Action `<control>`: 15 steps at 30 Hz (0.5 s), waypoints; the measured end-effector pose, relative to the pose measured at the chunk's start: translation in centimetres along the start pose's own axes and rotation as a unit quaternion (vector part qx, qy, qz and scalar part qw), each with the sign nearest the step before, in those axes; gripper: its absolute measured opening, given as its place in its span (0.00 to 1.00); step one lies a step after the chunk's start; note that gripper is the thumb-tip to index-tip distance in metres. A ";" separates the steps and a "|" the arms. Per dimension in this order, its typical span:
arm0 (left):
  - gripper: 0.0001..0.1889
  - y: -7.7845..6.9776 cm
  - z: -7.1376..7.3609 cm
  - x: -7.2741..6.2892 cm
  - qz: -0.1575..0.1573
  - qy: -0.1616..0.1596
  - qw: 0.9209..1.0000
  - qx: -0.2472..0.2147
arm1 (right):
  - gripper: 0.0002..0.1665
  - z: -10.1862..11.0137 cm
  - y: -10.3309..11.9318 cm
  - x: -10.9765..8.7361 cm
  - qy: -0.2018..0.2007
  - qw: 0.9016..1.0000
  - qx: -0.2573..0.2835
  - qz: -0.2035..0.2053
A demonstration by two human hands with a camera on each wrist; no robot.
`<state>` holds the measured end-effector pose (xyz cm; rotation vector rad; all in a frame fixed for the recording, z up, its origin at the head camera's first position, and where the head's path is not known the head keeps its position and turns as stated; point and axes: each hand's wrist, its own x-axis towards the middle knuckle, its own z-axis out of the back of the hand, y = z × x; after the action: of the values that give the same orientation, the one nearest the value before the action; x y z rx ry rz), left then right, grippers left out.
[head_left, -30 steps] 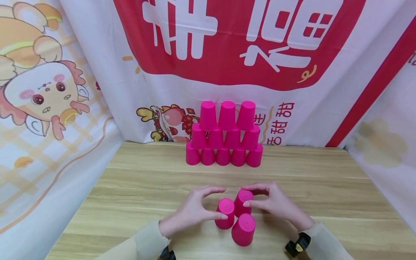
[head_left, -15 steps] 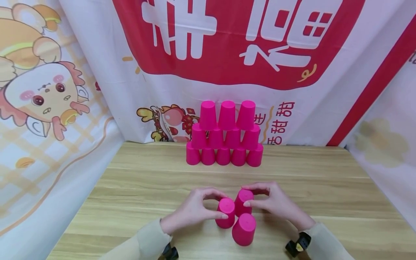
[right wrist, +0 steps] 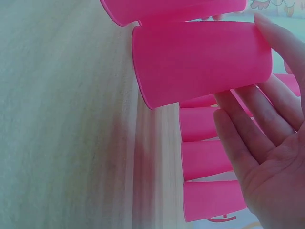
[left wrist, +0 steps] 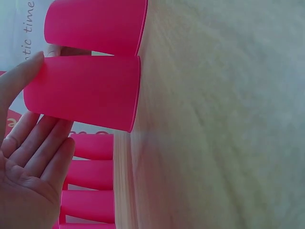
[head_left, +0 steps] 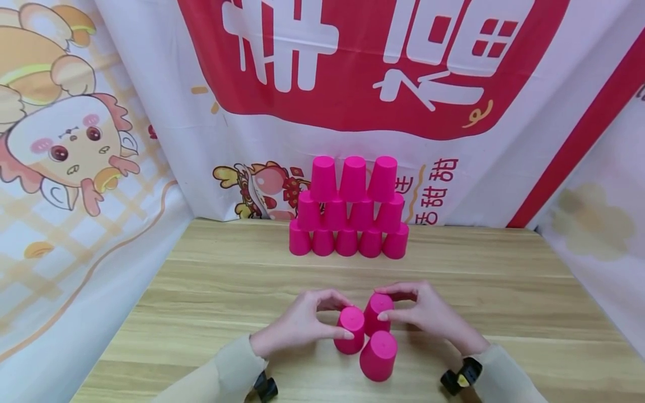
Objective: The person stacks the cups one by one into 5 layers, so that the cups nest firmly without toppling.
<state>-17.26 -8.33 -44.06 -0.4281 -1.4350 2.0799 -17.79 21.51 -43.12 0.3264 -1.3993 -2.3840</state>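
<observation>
Three pink cups stand upside down, close together on the table. My left hand [head_left: 302, 322] grips the left cup [head_left: 349, 340] between thumb and fingers. In the left wrist view the thumb presses near the base of this cup [left wrist: 81, 90], and the fingers lie along its far side. With my right hand [head_left: 425, 310] I pinch the cup at the back right [head_left: 375, 320]; the right wrist view shows the same cup [right wrist: 200, 62] with the thumb at its base end. The third cup [head_left: 378, 361] stands nearest to me, touched by neither hand.
Behind the hands, pink cups form a stack [head_left: 346, 215] of three rows, narrowing upward, near the back edge of the wooden table [head_left: 227, 268]. A printed cloth [head_left: 252, 134] hangs behind it, with more cloth at both sides.
The left fingers, held away from the left cup a second ago, have closed in against it. The right hand and all the cups stay nearly where they were.
</observation>
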 end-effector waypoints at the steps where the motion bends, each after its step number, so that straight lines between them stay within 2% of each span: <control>1: 0.23 0.0 0.0 0.0 0.000 0.001 1.000 0.000 | 0.28 0.0 0.0 0.0 0.002 1.000 -0.001 0.000; 15: 0.25 0.4 0.3 0.1 -0.013 0.012 1.000 0.000 | 0.30 0.5 0.3 0.4 0.033 0.999 0.002 0.019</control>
<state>-17.64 -8.59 -44.25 -0.4302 -1.4195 2.0483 -18.32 21.59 -42.63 0.3728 -1.3696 -2.3183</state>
